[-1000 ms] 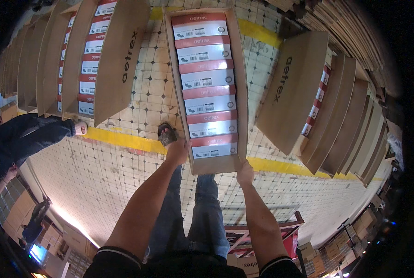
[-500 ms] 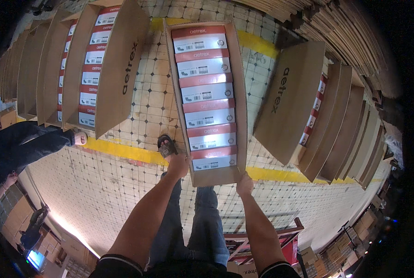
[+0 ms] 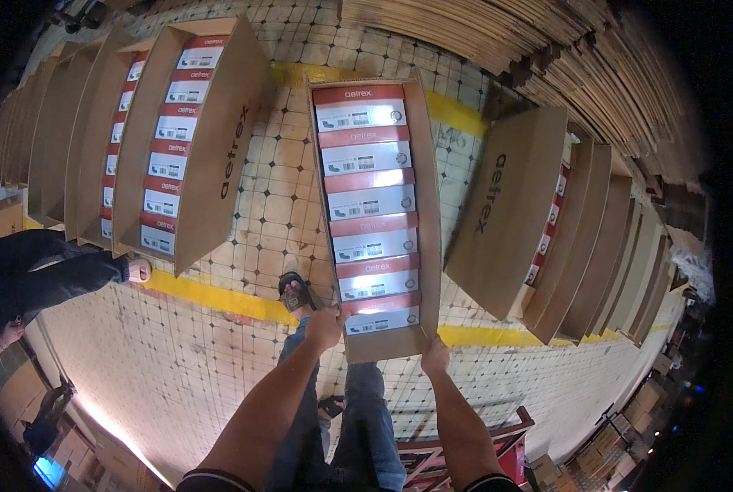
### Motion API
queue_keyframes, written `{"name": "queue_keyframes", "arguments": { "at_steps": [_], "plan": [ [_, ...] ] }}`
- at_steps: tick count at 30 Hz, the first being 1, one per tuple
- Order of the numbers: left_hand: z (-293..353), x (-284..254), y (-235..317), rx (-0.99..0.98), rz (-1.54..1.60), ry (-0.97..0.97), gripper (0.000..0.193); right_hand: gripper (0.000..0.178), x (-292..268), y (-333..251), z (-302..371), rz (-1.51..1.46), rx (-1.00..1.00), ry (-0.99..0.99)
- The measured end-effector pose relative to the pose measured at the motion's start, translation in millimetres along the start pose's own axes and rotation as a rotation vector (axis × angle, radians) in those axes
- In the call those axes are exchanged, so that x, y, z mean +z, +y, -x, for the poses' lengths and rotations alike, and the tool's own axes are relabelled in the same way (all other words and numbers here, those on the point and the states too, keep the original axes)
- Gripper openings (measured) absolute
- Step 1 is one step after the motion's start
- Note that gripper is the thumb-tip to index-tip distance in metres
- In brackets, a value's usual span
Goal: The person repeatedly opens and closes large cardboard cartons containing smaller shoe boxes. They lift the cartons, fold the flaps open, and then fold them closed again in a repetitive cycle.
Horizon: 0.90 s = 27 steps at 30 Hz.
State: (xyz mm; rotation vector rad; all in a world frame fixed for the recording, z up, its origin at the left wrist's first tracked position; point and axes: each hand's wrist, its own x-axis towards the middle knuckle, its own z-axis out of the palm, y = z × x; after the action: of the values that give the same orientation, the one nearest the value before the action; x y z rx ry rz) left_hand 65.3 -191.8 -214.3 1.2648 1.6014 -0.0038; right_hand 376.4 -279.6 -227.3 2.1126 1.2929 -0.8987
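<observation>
Head view: both hands are on one long open carton (image 3: 387, 348), which stretches away from them, its near end between them. Left hand (image 3: 325, 328) is closed on the carton's left side, close to the near corner; right hand (image 3: 436, 357) grips the near right corner (fingers partly hidden by the cardboard, so exact finger placement can't be told). Six shoe boxes (image 3: 376, 244), red and white, sit in a single row inside, beyond both hands. Can't tell if the carton's underside touches the tiled floor (image 3: 272, 193).

Left of the hands, well apart: a row of open cartons (image 3: 214, 164), the closest ones with similar boxes inside. Right of the hands: another set of open cartons (image 3: 506, 217), slanted. Far beyond the right hand: stacked flat cardboard (image 3: 456, 33). Yellow floor stripe (image 3: 219, 297) runs past on both sides of the hands. Sandaled foot (image 3: 295, 292) just beyond the left hand. Red metal frame (image 3: 465, 447) on the near side, by the right forearm. Co-worker's dark-trousered leg (image 3: 54, 258) far left of the left hand.
</observation>
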Motion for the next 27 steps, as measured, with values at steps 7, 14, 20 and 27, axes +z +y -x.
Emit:
{"name": "queue_keyframes", "arguments": {
  "at_steps": [7, 14, 20, 27],
  "plan": [
    [3.2, -15.7, 4.6, -0.047, -0.009, -0.127, 0.038, 0.038, -13.3, -0.4, -3.7, -0.102, -0.056, 0.0],
    [-49.2, -57.0, 42.6, -0.167, 0.044, 0.187, 0.043, 0.041, -90.1, -83.9, -58.3, -0.286, -0.195, 0.305],
    [-113.4, -110.5, 48.3, -0.16, -0.097, 0.154, 0.043, 0.045, -138.9, -139.3, -113.0, -0.189, -0.041, 0.325],
    [-136.7, -165.1, -3.4, -0.084, -0.31, -0.04, 0.041, 0.035, -171.0, -173.8, -74.5, -0.322, -0.307, 0.489]
  ]
}}
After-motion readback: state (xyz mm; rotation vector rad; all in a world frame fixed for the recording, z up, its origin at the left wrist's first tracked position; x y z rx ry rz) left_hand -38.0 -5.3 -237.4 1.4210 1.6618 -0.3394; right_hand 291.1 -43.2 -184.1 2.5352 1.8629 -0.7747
